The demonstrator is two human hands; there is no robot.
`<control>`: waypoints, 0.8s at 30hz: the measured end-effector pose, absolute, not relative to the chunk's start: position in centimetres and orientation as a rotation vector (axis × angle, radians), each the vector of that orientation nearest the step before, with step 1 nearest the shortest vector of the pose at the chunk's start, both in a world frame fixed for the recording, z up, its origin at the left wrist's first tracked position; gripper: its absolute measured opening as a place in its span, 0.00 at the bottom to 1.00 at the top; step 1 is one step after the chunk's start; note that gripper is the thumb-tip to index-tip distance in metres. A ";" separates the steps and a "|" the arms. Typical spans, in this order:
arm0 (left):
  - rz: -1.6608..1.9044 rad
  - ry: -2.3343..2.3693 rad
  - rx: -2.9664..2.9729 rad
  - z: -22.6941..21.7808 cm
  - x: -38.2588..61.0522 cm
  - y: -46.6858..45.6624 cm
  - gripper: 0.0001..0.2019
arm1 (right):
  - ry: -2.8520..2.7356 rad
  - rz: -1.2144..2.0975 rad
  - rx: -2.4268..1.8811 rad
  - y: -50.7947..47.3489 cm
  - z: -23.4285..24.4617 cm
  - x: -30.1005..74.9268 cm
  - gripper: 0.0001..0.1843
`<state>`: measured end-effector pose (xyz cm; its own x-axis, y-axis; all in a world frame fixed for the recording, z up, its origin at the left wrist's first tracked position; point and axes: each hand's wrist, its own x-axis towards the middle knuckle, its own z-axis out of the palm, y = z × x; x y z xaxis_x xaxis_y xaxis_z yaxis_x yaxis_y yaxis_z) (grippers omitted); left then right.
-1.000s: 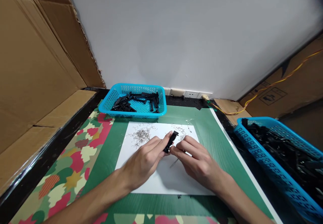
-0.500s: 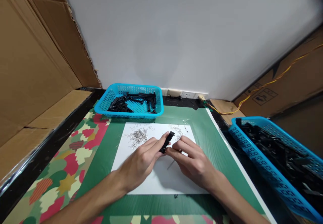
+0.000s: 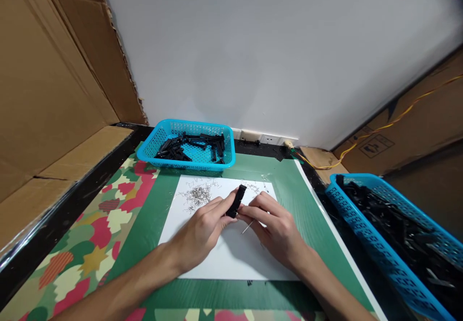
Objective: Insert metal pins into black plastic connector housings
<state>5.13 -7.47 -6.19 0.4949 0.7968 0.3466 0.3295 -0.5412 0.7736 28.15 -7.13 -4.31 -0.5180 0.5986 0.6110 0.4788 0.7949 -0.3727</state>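
Over the white paper [image 3: 213,267], my left hand [image 3: 202,229] pinches a black plastic piece [image 3: 238,200] between thumb and fingers, its long side tilted up and away from me. My right hand [image 3: 277,222] is closed around a thin metal rod [image 3: 246,228], whose end sticks out below the fingers; what tool it is part of, I cannot make out. The right thumb and index fingertips meet at the near lower end of the black piece; anything very small between them is hidden. A pile of small bent metal pieces [image 3: 199,195] lies on the paper left of the hands.
A blue basket [image 3: 186,166] with black plastic pieces stands behind the paper. Another blue basket [image 3: 376,244], full of black parts, is at the right. Cardboard [image 3: 54,70] walls the left side. Wall sockets [image 3: 269,139] and a yellow-red cable [image 3: 343,150] are at the back.
The black piece has been turned in my left hand, so a broader, flatter face shows. My right hand has shifted slightly, and the rod's end now points further up.
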 end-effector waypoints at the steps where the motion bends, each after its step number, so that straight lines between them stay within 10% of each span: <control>1: 0.949 0.921 2.084 -6.1 5.2 -7.5 0.31 | -2.219 0.202 -0.801 -7.1 -4.3 28.2 0.09; 24: 0.709 0.788 1.947 -4.1 5.4 -7.5 0.21 | -2.350 -0.218 -0.643 -6.7 -2.8 30.3 0.27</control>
